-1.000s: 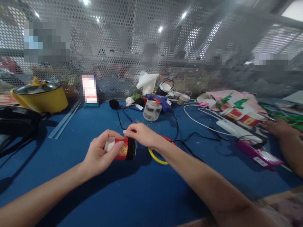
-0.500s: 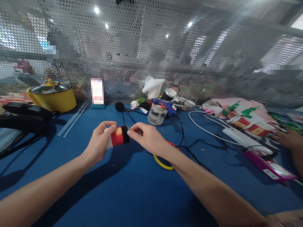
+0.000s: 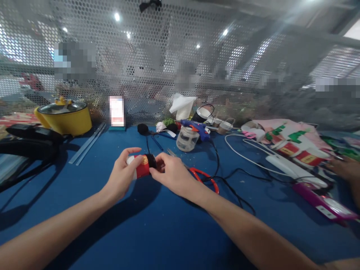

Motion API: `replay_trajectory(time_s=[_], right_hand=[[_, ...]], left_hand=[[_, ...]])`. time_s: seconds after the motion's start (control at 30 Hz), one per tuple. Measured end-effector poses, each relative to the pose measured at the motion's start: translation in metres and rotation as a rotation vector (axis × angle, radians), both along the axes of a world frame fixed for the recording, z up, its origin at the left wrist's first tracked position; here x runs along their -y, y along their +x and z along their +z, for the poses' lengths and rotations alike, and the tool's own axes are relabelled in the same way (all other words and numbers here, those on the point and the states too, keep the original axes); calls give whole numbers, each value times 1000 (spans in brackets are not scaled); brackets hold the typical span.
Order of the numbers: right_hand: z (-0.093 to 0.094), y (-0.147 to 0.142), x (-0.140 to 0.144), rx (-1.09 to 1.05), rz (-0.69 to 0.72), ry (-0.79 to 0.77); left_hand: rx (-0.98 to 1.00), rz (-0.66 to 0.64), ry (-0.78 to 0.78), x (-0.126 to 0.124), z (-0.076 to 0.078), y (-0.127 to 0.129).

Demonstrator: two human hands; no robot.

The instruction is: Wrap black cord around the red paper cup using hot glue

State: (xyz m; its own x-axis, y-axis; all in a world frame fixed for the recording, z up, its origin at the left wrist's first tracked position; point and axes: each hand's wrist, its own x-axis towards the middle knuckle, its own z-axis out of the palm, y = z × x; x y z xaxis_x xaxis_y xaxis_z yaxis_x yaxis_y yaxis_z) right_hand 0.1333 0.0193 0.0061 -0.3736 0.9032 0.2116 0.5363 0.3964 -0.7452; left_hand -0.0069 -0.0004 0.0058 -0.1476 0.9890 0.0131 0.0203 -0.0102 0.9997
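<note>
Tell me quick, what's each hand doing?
Left hand: closed around the small red cup, holding it.
Right hand: fingertips pinched at the cup's black end.

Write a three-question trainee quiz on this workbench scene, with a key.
1. True or false: the left hand and the right hand both grip the small red cup.
2. Which item lies just right of the right hand: A) yellow pot, B) red-handled scissors, C) glue gun?
3. Fill in: the clear jar stands on a ____ table covering.

Key: 1 true; 2 B; 3 blue.
</note>
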Motion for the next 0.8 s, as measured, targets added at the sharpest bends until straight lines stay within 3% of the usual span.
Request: replay_trajectory(time_s=[0.17,0.27,0.33,0.47,0.63,0.8], right_hand=[[10,14,-11,-273,136,-270],[9,19,-16,-441,133,-497],[6,20,-16,-467,108,-544],[2,24,-3,-421,109,-346],[4,31,17,-151,185,-78],[3,38,14,-58,53,117]], left_hand=[[-181,-59,185,3,-3,-3],[-346,-150,306,7,-6,-4],[-406,-214,330,8,-8,-5],[-323,-237,287,8,-5,-5],[-71,-310,38,7,2,-1],[-164,-297,13,6,-2,2]])
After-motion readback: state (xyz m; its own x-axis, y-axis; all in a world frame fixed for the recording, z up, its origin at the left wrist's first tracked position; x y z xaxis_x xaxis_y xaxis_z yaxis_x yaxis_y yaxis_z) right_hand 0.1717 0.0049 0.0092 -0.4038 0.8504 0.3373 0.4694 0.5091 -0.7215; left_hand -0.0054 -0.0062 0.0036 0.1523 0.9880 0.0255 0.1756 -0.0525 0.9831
